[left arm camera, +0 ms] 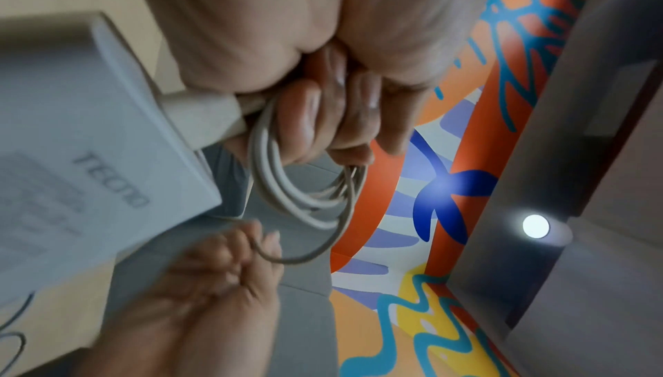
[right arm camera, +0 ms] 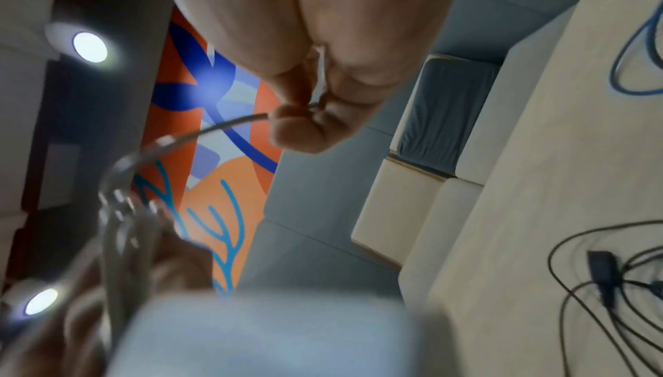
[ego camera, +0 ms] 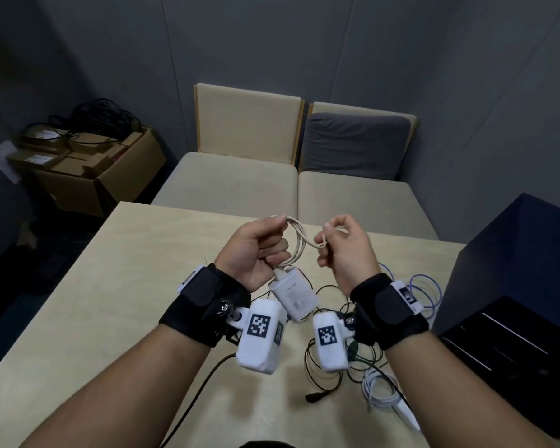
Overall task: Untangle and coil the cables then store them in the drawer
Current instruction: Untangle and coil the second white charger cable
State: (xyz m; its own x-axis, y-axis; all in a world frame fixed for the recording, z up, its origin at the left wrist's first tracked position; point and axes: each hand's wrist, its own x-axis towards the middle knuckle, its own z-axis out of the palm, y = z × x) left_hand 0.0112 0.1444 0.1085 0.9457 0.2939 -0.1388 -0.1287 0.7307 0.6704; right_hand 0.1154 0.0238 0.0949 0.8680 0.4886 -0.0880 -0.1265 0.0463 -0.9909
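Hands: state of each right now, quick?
Left hand: closed, gripping the coiled white cable, its charger hanging below.
Right hand: closed, pinching the same cable's free stretch.

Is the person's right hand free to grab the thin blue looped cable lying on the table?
Probably not yet. The right hand pinches the cream-white charger cable that the left hand holds coiled. The thin blue looped cable lies uncovered beside that wrist, likely reachable once the hand lets go.
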